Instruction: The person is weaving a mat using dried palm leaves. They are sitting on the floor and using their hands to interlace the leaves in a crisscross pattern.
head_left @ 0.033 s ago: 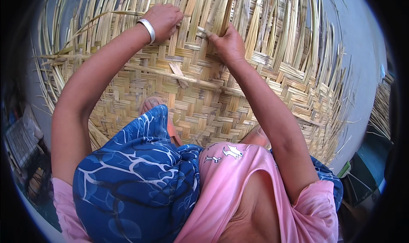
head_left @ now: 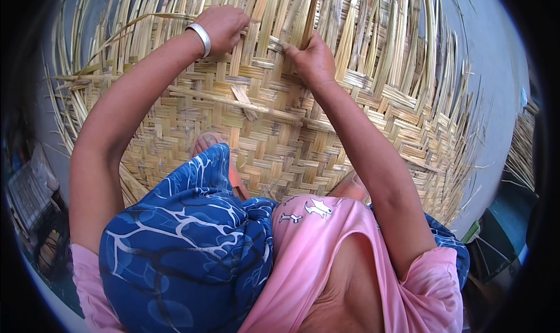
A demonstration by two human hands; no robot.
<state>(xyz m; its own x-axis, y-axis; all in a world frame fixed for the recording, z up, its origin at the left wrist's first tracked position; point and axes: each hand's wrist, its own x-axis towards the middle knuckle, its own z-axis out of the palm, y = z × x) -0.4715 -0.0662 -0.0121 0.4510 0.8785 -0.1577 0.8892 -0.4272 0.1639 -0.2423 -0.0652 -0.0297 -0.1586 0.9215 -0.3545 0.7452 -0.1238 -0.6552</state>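
A large mat (head_left: 268, 152) of flat straw-coloured plant strips lies in front of me, woven in its near part, with long loose strip ends fanning out at its far side. My left hand (head_left: 221, 30), a silver bracelet on its wrist, is closed at the far edge of the weave, fingers curled down on a strip; their tips are hidden. A long thin strip (head_left: 146, 18) runs leftward from beside that hand. Farther right, my right hand (head_left: 315, 61) grips an upright brownish strip (head_left: 311, 18), its thumb pointing left along the weave.
A loose strip (head_left: 219, 98) and a short broken piece (head_left: 244, 102) lie on the weave. My feet, one in an orange sandal (head_left: 236, 181), are on the mat. Grey floor (head_left: 490, 70) borders it. A bundle of thin stalks (head_left: 523, 149) stands at the far right.
My left hand and forearm have shifted very slightly to the left. My right hand stays where it was.
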